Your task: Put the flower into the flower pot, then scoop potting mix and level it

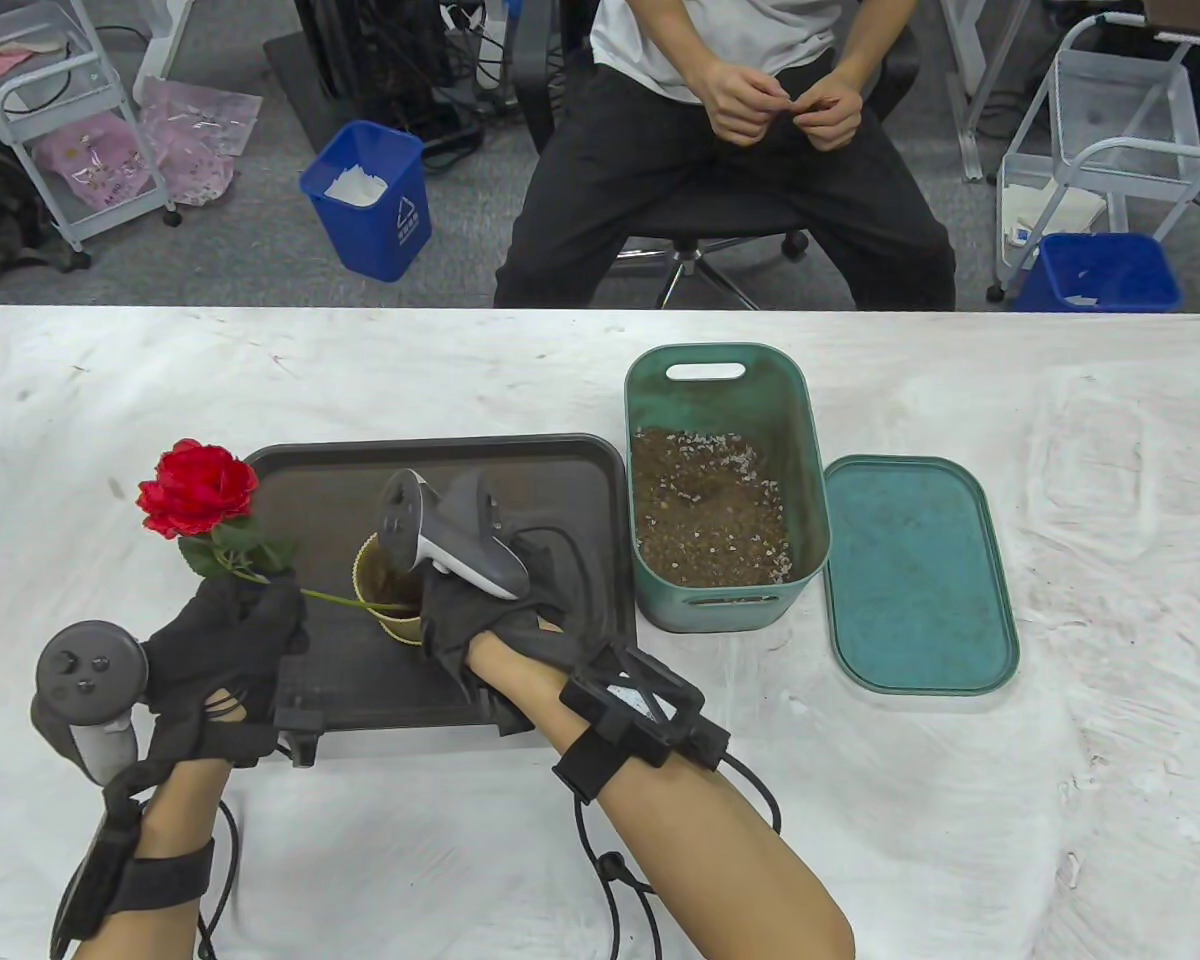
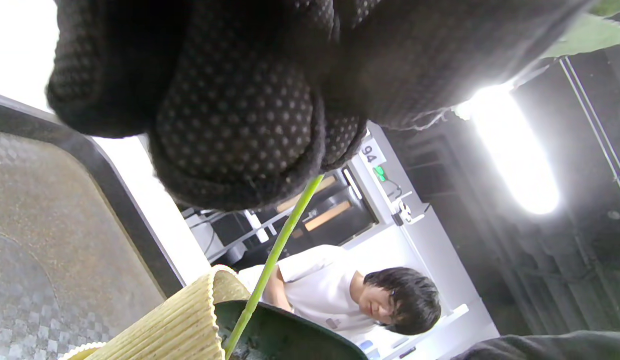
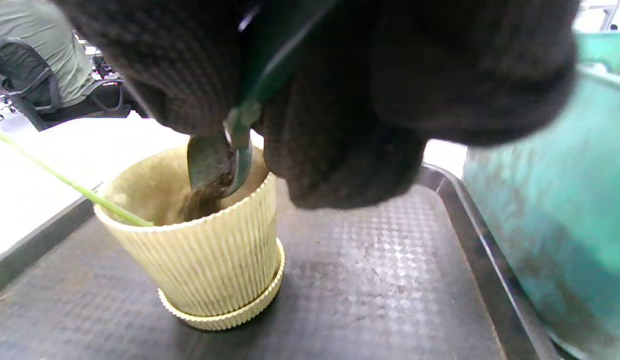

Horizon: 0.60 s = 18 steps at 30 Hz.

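1. The red flower [image 1: 198,490] leans left over the tray's edge, its green stem [image 1: 345,600] dipping into the ribbed yellow flower pot [image 3: 204,260] on the dark tray [image 1: 520,470].
2. The left hand [image 1: 225,640] pinches the stem.
3. The right hand [image 1: 490,620] grips a green scoop [image 3: 217,160], tipping potting mix [image 3: 202,200] into the pot.
4. A green tub of mix [image 1: 725,480] stands right of the tray on the worktop [image 1: 1060,800].
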Motion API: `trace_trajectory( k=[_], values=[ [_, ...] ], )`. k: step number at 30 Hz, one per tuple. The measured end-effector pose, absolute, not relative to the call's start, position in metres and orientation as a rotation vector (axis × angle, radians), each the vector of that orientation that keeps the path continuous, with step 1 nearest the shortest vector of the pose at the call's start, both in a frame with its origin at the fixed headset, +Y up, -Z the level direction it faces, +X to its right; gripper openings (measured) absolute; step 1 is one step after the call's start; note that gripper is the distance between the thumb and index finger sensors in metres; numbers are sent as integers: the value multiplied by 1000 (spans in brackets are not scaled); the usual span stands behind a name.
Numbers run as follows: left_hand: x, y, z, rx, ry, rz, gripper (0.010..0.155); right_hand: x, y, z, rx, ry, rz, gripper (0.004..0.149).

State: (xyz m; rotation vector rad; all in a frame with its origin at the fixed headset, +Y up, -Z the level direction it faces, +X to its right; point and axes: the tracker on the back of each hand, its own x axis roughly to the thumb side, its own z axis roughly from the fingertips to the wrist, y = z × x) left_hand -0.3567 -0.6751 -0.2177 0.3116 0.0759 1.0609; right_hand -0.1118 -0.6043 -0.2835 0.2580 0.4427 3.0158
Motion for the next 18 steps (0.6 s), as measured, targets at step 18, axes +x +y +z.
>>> trace_trajectory(
  k=[18],
  values=[
    [-356, -675, -218, 308, 79, 1061, 45, 58, -538, -304, -294, 208, 2645, 51]
  ],
)
